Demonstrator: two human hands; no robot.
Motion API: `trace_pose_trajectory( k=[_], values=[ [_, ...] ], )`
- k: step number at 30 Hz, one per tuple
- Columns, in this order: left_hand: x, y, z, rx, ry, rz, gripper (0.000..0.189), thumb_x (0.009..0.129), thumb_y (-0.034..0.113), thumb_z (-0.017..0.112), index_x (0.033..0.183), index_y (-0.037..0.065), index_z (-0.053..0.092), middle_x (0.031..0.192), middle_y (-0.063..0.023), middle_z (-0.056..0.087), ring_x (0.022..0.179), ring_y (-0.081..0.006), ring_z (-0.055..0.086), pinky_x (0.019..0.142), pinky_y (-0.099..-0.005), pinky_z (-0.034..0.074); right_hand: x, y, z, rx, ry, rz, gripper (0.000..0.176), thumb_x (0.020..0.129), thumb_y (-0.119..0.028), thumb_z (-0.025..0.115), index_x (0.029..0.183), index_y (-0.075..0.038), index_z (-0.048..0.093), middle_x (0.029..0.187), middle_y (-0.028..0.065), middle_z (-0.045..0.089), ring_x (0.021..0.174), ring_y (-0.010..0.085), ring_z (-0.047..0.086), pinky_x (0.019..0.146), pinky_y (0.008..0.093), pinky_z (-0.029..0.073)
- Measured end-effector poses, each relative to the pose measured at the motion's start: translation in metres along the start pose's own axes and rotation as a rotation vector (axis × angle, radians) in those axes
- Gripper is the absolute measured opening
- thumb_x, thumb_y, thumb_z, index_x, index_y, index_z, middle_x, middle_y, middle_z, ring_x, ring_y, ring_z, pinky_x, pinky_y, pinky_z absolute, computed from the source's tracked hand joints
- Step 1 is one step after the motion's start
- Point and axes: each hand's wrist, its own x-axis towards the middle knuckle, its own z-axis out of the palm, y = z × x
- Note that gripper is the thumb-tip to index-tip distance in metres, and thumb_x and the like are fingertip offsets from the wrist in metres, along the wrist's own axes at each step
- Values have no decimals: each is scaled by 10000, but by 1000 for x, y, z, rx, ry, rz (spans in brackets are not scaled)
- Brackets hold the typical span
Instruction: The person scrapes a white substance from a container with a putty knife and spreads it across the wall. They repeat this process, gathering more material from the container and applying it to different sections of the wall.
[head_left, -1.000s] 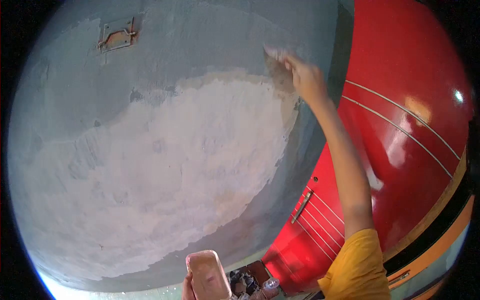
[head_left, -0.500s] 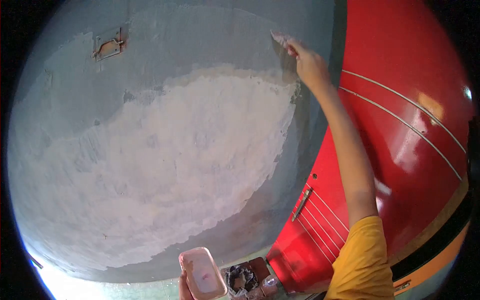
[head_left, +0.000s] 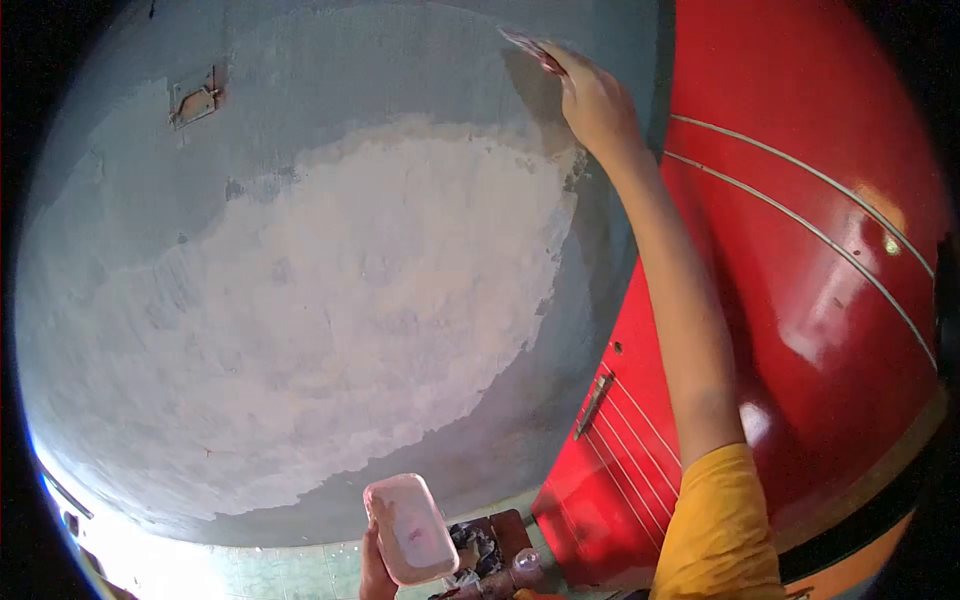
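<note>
Grey panel (head_left: 300, 95) fills view from 7 to 12 o'clock, pale patch (head_left: 380, 290) across middle. Step, as judged: smoothing filler by patch's upper edge. Right hand (head_left: 600, 108), 1 o'clock, pinches thin spreader (head_left: 527, 43); contact with panel unclear. Next stroke calls for low blade angle, even pressure. Left hand (head_left: 376, 568), 6 to 7 o'clock, clasps shallow tub (head_left: 424, 510) by side, tub tilted: brownish paste (head_left: 383, 508) along 10 o'clock wall, pink smear (head_left: 416, 535) on bottom.
</note>
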Motion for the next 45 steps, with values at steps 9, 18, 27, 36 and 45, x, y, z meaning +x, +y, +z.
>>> trace_pose_trajectory(
  k=[9,18,27,36,45],
  values=[
    [-14,-19,-10,-37,82,-11,586,1030,456,475,1486,89,433,1398,-90,534,1273,-276,534,1060,-468,460,-208,-86,11,48,-286,103,326,930,-33,537,1202,-113,697,1157,165,711,1074,342,683,881,430,559],
    [-23,-21,-10,-42,96,-19,590,1028,457,480,1488,91,432,1391,-92,539,1262,-275,542,1055,-467,463,-139,-26,12,-89,-125,204,477,922,-14,525,1397,-30,564,1303,230,640,1180,381,634,1016,458,499],
    [-32,-20,-13,-82,129,-19,594,1025,459,486,1490,93,431,1384,-95,544,1251,-274,549,1049,-466,466,-306,-98,8,56,-322,270,463,899,8,557,1360,-17,600,1269,226,670,1228,391,622,1072,485,482],
    [-26,-19,-10,-18,120,40,616,1021,462,481,1501,81,422,1401,-102,541,1265,-276,544,1059,-458,460,-173,-57,38,-54,-88,121,501,897,-10,547,1396,-49,565,1360,176,633,1227,376,608,1051,477,474],
    [-30,-10,0,-15,104,45,657,1021,478,478,1527,69,391,1469,-111,508,1311,-287,521,1106,-454,429,-256,-123,-11,181,-378,368,406,883,24,553,1259,-73,675,1209,170,703,1121,342,675,964,438,542]
  ],
)
